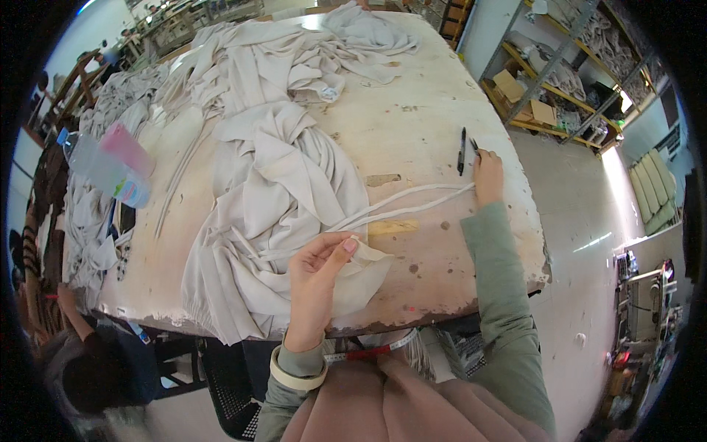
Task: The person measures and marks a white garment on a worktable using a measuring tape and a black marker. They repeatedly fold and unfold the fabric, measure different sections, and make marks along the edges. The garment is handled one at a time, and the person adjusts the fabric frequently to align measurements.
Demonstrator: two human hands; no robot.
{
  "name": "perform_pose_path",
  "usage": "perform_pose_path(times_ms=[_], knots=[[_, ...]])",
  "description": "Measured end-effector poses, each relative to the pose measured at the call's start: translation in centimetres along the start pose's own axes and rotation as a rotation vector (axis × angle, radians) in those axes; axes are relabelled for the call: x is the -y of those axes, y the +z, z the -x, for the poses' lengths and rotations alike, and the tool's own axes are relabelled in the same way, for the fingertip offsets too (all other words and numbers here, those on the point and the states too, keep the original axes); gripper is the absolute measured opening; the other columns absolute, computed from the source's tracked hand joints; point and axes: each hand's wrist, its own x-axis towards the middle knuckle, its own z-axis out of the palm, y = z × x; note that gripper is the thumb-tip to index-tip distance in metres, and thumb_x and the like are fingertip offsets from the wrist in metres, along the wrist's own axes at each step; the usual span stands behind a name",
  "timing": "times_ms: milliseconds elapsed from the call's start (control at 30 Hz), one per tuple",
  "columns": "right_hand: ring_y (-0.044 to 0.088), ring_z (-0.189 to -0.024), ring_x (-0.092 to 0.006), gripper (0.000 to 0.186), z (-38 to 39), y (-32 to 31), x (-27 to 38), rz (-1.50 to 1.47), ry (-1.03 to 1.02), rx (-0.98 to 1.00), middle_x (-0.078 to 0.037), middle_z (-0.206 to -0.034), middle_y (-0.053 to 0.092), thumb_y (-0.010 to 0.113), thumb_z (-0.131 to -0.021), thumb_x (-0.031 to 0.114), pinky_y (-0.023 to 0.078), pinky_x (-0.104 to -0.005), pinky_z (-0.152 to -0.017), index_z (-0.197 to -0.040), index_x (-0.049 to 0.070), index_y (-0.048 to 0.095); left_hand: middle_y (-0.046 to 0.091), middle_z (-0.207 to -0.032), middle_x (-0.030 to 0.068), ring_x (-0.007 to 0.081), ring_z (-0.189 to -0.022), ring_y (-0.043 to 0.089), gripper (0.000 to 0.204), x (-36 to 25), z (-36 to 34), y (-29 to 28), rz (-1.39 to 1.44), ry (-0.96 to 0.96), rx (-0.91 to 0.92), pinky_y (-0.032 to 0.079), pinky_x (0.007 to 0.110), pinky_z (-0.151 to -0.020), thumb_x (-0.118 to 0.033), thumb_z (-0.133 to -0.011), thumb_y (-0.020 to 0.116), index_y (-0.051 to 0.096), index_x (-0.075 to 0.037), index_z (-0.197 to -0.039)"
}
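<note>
My left hand [317, 276], at the table's near edge, pinches a corner of cream fabric [372, 265] between thumb and fingers, part of or lying on a large crumpled pale garment [272, 169]. My right hand [487, 177] reaches to the table's right, its fingers closed on a small dark pointed tool [475, 145], whose kind I cannot make out. A black pen [462, 151] lies just left of it. Two long pale fabric strips [412, 193] run from the garment toward my right hand; their ends sit near its wrist. A cream band circles my left wrist.
More pale garments [250, 59] cover the far table [398, 110]. Water bottles, one clear [96, 166] and one pink [129, 151], lie at left. A co-worker [96, 368] is at lower left. Metal shelves [545, 74] stand beyond the right edge, and a machine [648, 309] at far right.
</note>
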Motion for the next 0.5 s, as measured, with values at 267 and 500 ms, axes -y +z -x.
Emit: perform_pose_path(times_ms=[267,500], knots=[[0.042,-0.063,-0.0040,0.031,2.8,-11.5,10.0,-1.258,0.315,0.473,0.005,-0.073,0.047,0.049,-0.095,0.023,0.036,-0.0180,-0.058,-0.117,0.005,0.060,0.068,-0.086,0.0057,0.0077,-0.078,0.060,0.019,-0.6,0.4,0.1,-0.090,0.003,-0.009,0.047,0.022,-0.071,-0.012,-0.088,0.065,0.066,0.004,-0.098],[0.040,-0.070,-0.0015,0.031,9.9,-17.7,20.3,-1.442,-0.032,0.578,0.007,-0.084,0.054,0.060,-0.090,0.016,0.031,-0.0168,-0.060,-0.118,0.004,0.059,0.067,-0.090,0.0024,0.0071,-0.081,0.060,0.013,-0.4,0.9,-0.6,-0.050,0.005,-0.017,0.047,0.022,-0.075,-0.008,-0.091,0.061,0.063,0.002,-0.098]])
